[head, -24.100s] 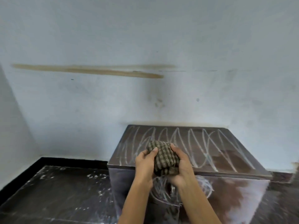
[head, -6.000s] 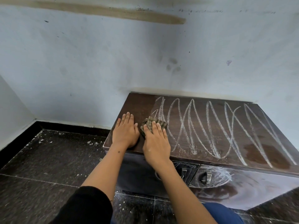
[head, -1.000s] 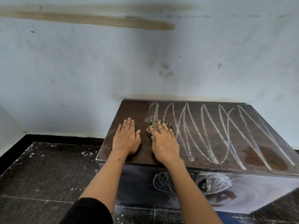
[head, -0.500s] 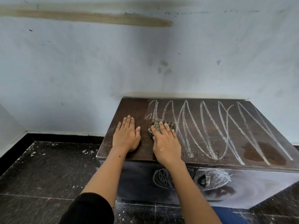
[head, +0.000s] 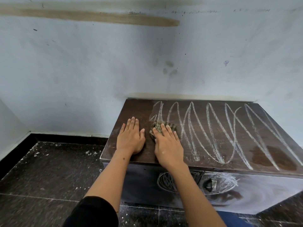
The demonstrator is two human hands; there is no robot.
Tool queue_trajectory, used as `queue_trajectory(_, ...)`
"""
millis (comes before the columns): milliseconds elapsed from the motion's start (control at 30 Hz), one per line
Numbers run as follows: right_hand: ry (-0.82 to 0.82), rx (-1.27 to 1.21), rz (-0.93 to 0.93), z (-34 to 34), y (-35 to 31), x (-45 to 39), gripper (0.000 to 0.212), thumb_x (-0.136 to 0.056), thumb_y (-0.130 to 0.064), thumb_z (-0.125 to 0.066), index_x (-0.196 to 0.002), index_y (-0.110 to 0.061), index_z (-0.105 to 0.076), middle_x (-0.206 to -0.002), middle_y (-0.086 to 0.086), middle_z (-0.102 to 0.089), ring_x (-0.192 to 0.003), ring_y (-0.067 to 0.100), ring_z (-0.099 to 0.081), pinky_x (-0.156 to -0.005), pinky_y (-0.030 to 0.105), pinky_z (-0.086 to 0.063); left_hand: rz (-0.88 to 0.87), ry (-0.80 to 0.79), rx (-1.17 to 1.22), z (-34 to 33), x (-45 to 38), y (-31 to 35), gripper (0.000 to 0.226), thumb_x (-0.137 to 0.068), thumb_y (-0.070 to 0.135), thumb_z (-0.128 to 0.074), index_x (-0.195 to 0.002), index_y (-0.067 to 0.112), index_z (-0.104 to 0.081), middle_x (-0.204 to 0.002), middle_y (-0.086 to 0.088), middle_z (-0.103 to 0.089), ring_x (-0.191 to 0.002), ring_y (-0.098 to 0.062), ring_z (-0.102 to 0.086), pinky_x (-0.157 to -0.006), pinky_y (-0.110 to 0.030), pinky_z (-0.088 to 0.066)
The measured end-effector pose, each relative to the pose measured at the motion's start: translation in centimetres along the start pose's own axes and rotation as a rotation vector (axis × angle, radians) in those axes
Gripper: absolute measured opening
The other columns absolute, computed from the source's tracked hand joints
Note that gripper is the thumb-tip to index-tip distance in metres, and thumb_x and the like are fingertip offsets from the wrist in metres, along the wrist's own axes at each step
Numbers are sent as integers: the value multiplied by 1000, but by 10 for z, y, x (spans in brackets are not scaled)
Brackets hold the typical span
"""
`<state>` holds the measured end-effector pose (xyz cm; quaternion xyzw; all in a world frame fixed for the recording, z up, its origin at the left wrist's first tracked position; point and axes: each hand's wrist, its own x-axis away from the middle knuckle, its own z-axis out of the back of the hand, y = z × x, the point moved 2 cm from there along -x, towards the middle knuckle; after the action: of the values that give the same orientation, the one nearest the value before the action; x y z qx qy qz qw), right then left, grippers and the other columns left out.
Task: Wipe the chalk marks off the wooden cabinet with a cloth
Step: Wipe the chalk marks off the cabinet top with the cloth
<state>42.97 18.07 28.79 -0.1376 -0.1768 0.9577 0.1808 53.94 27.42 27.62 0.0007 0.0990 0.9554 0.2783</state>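
A dark wooden cabinet stands against the wall. White chalk zigzags cover most of its top, and the left strip of the top is free of chalk. My right hand lies flat with straight fingers on a checked brown cloth, pressing it onto the top at the left end of the marks. My left hand rests flat on the bare wood just left of the cloth. More chalk scribbles show on the cabinet's front around a metal handle.
A pale wall rises directly behind the cabinet. Dark speckled floor tiles spread to the left and below, dotted with white flecks. A black skirting strip runs along the wall's base.
My right hand has slid the cloth slightly away from me and to the right, over the leftmost chalk loops. My left hand stays flat in the same spot.
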Motion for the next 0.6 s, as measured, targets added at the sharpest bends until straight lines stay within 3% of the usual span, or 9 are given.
queue_trajectory(100,-42,5,17,-1,2,-19,46,-102,-24,-28,-148,-26,-25,-159,0,-12,-146,15,-4,-119,33,-2,2,2,-4,1,0,0,56,-101,36,-17,-150,10,-8,-159,-4,-2,-146,-15,1,-118,-33,2)
queue_trajectory(333,77,7,-30,-1,-11,41,51,-101,-19,-29,-150,-28,-18,-159,0,-5,-146,15,2,-115,30,8,1,12,-1,-2,-2,-1,57,-101,37,-16,-150,10,-6,-159,-4,-1,-146,-15,3,-118,-33,2)
queue_trajectory(600,-14,27,-48,-13,-8,-44,50,-100,-21,-31,-149,-24,-22,-159,3,-10,-146,19,-2,-120,36,-1,3,10,6,-2,-1,-1,56,-101,36,-17,-150,10,-6,-159,-4,-1,-146,-15,2,-118,-33,1)
